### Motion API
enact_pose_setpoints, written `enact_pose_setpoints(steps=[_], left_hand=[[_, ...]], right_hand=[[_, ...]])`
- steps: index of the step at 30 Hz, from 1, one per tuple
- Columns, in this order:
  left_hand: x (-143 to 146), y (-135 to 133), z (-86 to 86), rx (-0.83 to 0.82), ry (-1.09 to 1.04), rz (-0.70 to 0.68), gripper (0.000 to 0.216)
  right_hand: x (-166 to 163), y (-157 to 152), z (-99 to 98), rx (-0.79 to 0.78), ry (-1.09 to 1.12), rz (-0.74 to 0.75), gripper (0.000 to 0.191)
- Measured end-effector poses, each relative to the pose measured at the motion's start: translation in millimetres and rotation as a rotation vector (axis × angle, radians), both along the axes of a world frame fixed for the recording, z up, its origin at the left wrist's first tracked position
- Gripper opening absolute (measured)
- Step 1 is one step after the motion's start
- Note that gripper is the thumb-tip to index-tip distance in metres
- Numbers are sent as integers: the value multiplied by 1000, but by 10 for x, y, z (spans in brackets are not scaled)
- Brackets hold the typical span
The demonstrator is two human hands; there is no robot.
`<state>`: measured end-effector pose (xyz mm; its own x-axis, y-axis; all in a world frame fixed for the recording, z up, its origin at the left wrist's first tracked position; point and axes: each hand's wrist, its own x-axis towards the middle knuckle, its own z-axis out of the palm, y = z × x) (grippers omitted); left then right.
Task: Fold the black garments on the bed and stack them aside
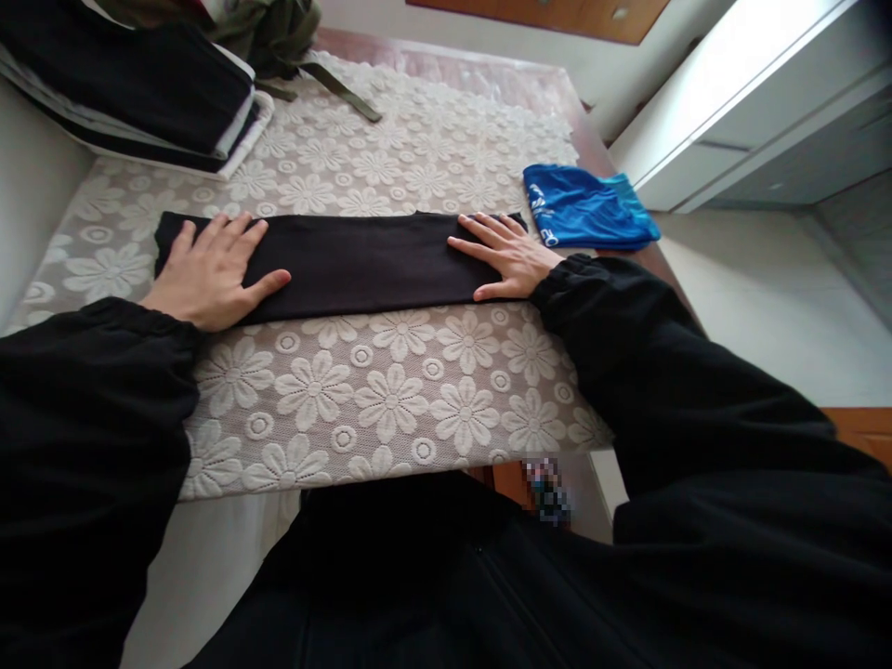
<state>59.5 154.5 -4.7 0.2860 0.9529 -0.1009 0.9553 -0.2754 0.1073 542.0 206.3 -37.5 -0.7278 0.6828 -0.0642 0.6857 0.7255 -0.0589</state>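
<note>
A black garment [369, 260], folded into a long flat strip, lies across the lace tablecloth [390, 400]; which kind of garment it is I cannot tell. My left hand [213, 269] rests flat on its left end, fingers spread and thumb pointing right. On the right end lies my right hand [505, 255], palm down with its fingers apart. Neither hand grasps the cloth. Just beyond my right hand is a folded blue cloth item [589, 204] with white markings, near the table's right edge.
A stack of folded black, grey and white clothes [139, 84] sits at the back left. Behind it is an olive-green bag [271, 32] whose strap trails onto the tablecloth. A wall borders the left side. White cabinets [725, 102] stand beyond the table on the right.
</note>
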Motion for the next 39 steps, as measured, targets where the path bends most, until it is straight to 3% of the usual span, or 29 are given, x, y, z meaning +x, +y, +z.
enact_pose_setpoints(steps=[6,9,13,22,26,29,32,36,39], left_hand=[[15,40,31,-79,17,-17,105],[211,53,32,-94,-1,6,107],[519,34,-51,-27,-50,-75,100],[813,64,-153,-12,-23,-167,102],[1002,44,-177,20,-14,-242,97],[1032,39,-186,22,-42,-256,97],[1005,49,-196,24,-48,-259,99],[980,71,-225,21,-46,-267,99],[978,80,-245,22,-52,-267,99]], right_hand=[[0,15,2,0,-3,-1,107],[-1,19,1,-8,8,8,106],[-2,12,11,-10,13,-2,106],[-11,11,4,-33,28,-8,107],[-21,14,106,-69,45,-21,109],[-205,5,234,-98,63,-40,109],[-604,-21,270,-76,112,-46,116],[-1166,-46,112,-52,175,33,124],[-1363,-52,-24,-61,198,59,123]])
